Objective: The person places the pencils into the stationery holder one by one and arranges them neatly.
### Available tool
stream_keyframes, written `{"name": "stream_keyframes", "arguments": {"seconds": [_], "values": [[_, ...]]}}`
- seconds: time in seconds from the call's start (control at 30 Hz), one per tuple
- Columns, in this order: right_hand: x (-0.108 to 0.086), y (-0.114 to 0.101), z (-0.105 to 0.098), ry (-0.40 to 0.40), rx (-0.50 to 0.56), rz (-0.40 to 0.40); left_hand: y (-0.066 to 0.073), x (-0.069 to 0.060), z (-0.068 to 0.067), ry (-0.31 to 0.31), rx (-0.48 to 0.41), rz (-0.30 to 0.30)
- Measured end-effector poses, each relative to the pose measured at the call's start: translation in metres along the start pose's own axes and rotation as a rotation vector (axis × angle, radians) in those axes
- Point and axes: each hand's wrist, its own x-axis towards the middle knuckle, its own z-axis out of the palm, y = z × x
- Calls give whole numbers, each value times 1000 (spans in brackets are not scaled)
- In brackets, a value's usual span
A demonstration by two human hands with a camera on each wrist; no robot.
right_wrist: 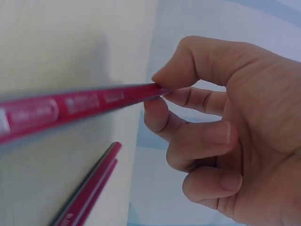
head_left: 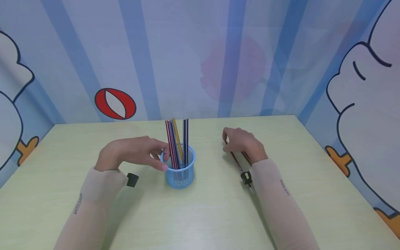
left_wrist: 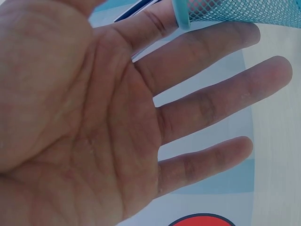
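A light blue mesh pencil cup (head_left: 179,178) stands on the table, with several striped pencils (head_left: 173,144) and a yellow pencil (head_left: 178,139) leaning inside. My left hand (head_left: 137,152) holds the cup at its left rim, index finger inside. In the left wrist view, the other fingers (left_wrist: 216,106) stretch straight along the outside of the mesh cup (left_wrist: 244,12). To the right, my right hand (head_left: 242,140) pinches one end of a dark red pencil (right_wrist: 84,104) between thumb and fingertips. Two more red pencils (right_wrist: 89,188) lie on the table beneath it.
The pale wooden table (head_left: 206,215) ends at a blue striped backdrop (head_left: 187,62) behind the cup. Printed side panels (head_left: 372,132) stand at the left and right. A small dark wrist camera (head_left: 132,180) projects from the left sleeve.
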Motion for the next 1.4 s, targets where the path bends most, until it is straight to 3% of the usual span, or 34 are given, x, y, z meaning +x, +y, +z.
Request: {"name": "stream_keyframes", "arguments": {"seconds": [0.33, 0.57, 0.83, 1.4], "values": [[-8, -7, -14, 87, 39, -49, -1, 2, 0, -3, 2, 0], [-10, -8, -20, 174, 187, -79, -2, 2, 1, -4, 4, 0], [-16, -13, -30, 236, 336, -182, -2, 2, 0, -1, 14, -1], [-33, -28, -42, 390, 423, -283, 1, 1, 0, -2, 14, -17]]}}
